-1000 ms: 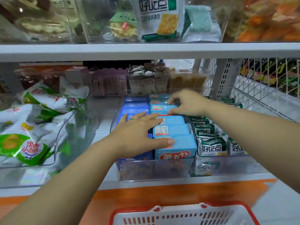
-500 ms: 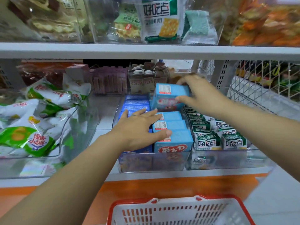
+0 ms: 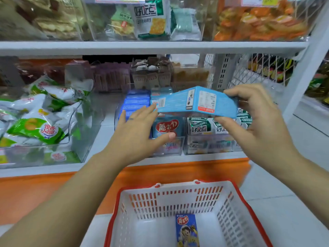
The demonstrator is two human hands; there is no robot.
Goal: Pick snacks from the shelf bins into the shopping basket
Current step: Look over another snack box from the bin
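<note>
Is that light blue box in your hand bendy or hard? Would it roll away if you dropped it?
Probably stiff: the light blue box shows straight edges and flat faces while the right hand grips one end. Likely light, since a fingertip pinch seems to carry it. Flat sides mean it should not roll.

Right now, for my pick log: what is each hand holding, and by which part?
Right hand grips the light blue snack box by its right end; left hand holds nothing.

The basket point(image 3: 174, 196) and the dark box point(image 3: 187, 230) in it ran off the bottom edge; print on the held box point(image 3: 178, 104) was unreadable.
</note>
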